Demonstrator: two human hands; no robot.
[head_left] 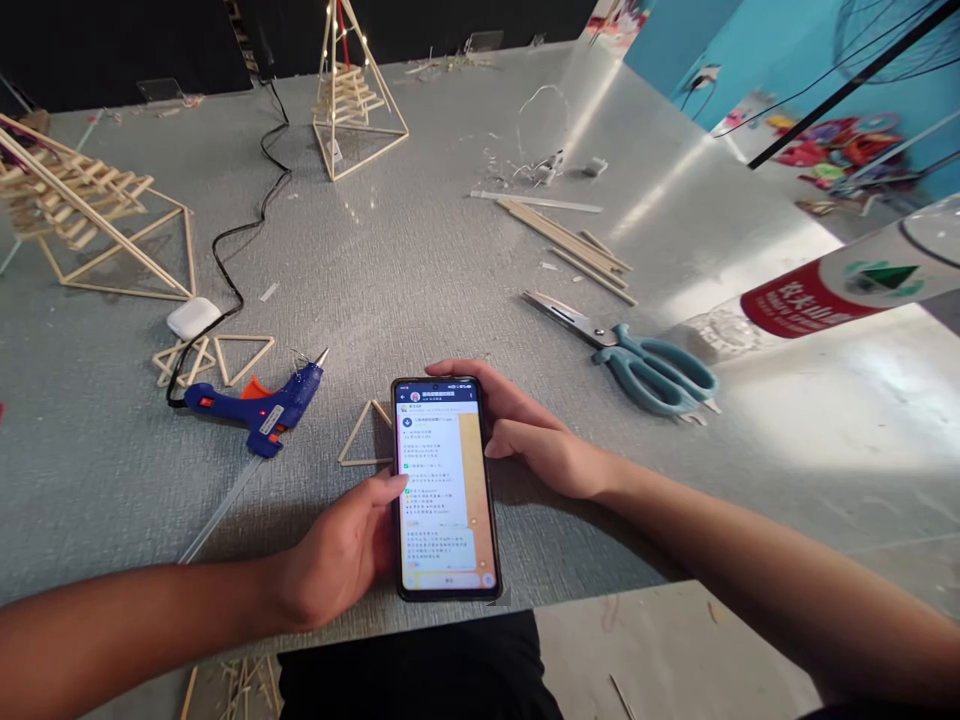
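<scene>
A smartphone point(442, 490) with a lit chat screen is held upright over the near edge of the grey table. My left hand point(345, 545) grips its lower left side, thumb on the screen's edge. My right hand point(540, 435) closes on its upper right side, some fingers hidden behind it. Partly behind the phone lies a small wooden stick triangle point(366, 435). Left of it rests a blue hot glue gun point(259, 405) with a clear glue stick point(225, 510) in its back. Blue-handled scissors point(630, 360) lie to the right.
A stick pyramid with lights point(356, 100) stands at the back, a larger stick structure point(97, 215) at left. A black cord point(262, 200), a white case point(193, 317), loose sticks point(570, 250) and a water bottle point(832, 285) are around. Stick scraps point(236, 690) lie below the near edge.
</scene>
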